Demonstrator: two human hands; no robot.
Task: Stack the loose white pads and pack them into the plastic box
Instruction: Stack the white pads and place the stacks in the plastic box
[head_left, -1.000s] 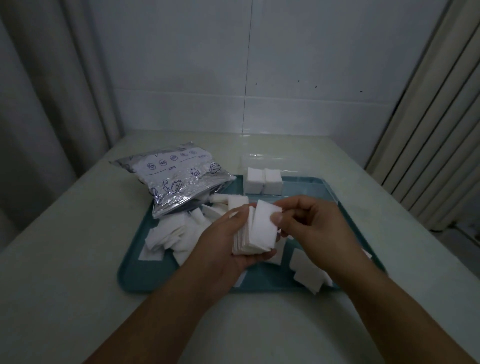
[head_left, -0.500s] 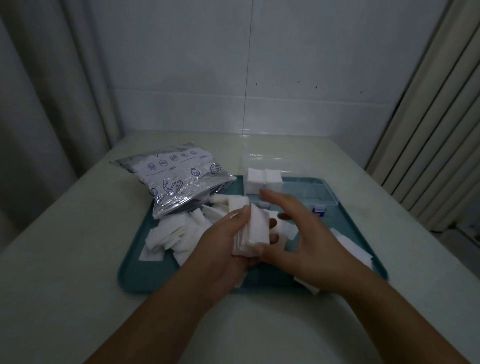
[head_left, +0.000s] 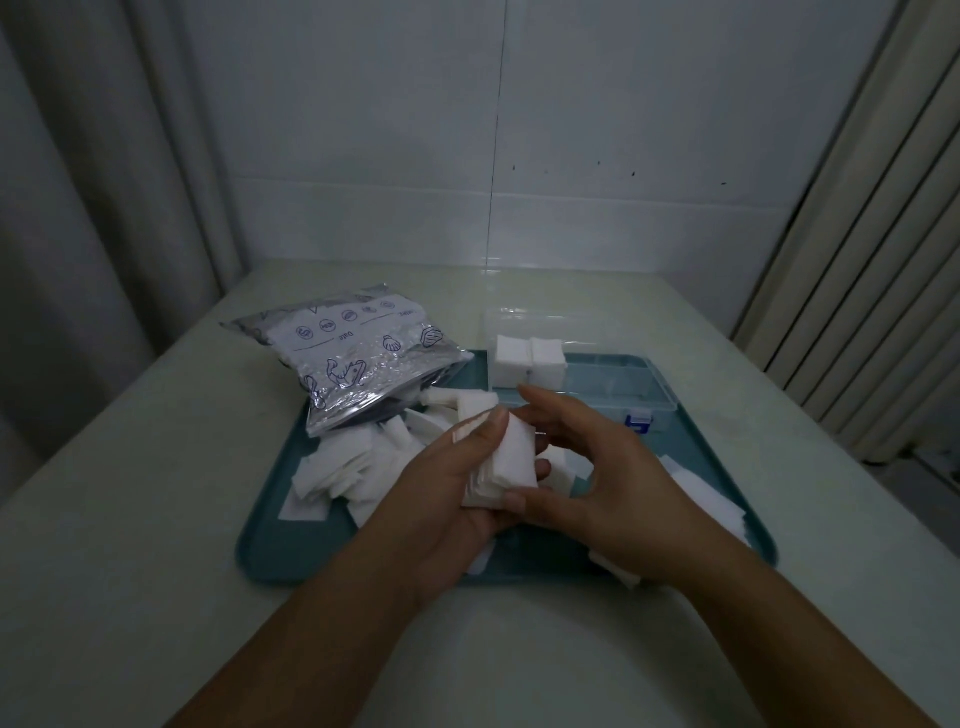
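My left hand (head_left: 447, 488) grips a stack of white pads (head_left: 511, 460) above the teal tray (head_left: 270, 551), thumb on the stack's top edge. My right hand (head_left: 608, 478) frames the same stack, index finger at its far top edge and thumb under its near bottom edge. Loose white pads (head_left: 353, 462) lie heaped on the tray's left half, and more loose pads (head_left: 701, 493) show to the right behind my right hand. The clear plastic box (head_left: 613, 384) stands open at the tray's far right, with two packed pad stacks (head_left: 530, 358) in its left end.
A silver printed foil bag (head_left: 358, 358) lies across the tray's far left corner. The tray sits on a pale table (head_left: 130, 493); curtains hang at left and right, and a tiled wall stands behind.
My right hand let go of the single pad it was adding and moved round the stack, thumb below and index finger above. The left hand kept holding the stack in place.
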